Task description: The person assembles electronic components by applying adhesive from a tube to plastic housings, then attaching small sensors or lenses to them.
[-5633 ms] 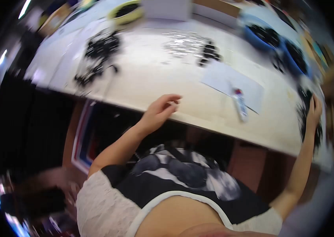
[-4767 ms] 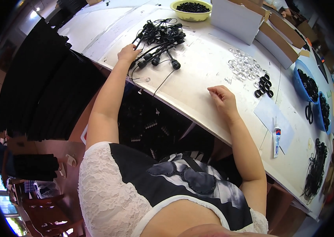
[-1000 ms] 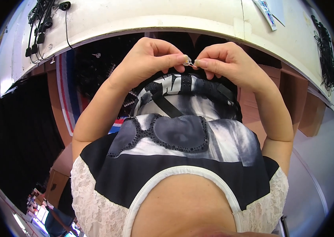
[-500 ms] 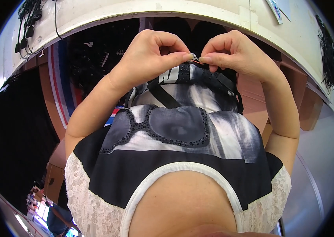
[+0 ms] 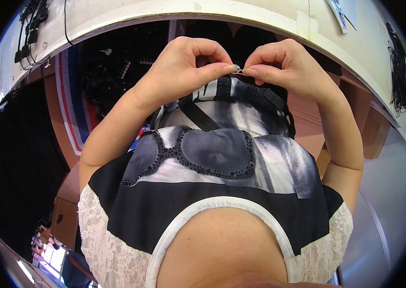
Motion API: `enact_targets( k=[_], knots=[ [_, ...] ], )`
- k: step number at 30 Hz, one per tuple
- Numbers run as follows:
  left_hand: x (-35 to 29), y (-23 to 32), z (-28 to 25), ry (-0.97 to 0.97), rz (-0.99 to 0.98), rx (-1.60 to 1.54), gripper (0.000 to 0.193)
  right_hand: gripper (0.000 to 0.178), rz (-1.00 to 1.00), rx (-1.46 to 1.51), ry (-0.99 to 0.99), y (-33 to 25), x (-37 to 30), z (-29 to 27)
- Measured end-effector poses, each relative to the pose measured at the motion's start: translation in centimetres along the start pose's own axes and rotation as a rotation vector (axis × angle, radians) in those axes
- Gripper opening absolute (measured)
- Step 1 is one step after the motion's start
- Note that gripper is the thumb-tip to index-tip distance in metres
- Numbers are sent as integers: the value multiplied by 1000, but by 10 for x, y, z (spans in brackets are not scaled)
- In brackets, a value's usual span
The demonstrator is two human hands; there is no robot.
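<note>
Both hands are raised together over my lap, fingertips nearly meeting. My left hand (image 5: 188, 65) is closed in a pinch of thumb and forefinger on one side of a tiny pale, shiny piece (image 5: 238, 69). From the other side my right hand (image 5: 282, 67) pinches at the same spot, its thumb and forefinger pressed together. A thin orange-tinged strand shows between the thumbs. The piece is too small and too covered by fingertips to name. Just below the hands lies a black, white and grey patterned garment (image 5: 255, 115) or lap covering with dark straps.
A curved white table edge (image 5: 241, 12) runs across the far side. Black cables (image 5: 31, 29) lie at its left, a coiled black cord (image 5: 399, 77) at its right. Dark bundled material (image 5: 116, 62) with small pale bits sits under the table. Cardboard boxes (image 5: 375, 129) stand at right.
Both hands stay almost in place, still pinching. The tiny piece and strand between the fingertips have turned slightly. The surroundings have shifted a little in view.
</note>
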State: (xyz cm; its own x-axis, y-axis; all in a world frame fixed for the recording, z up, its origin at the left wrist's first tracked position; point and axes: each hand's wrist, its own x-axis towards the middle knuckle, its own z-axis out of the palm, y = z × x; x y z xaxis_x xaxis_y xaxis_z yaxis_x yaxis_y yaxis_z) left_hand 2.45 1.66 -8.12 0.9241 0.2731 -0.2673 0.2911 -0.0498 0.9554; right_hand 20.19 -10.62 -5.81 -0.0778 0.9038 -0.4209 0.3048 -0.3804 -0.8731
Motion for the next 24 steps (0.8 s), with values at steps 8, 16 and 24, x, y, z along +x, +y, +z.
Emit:
enact_targets(
  k=[8,16,24],
  knots=[
    [3,-7,-2,-62,-44,-160,13,17,-34,128,58,2,0,3],
    [4,-14,8,35,3,-713,17,16,-55,433,144,2,1,19],
    [7,-5,13,121,23,-592,16,15,-507,-281,674,14,4,27]
  ],
)
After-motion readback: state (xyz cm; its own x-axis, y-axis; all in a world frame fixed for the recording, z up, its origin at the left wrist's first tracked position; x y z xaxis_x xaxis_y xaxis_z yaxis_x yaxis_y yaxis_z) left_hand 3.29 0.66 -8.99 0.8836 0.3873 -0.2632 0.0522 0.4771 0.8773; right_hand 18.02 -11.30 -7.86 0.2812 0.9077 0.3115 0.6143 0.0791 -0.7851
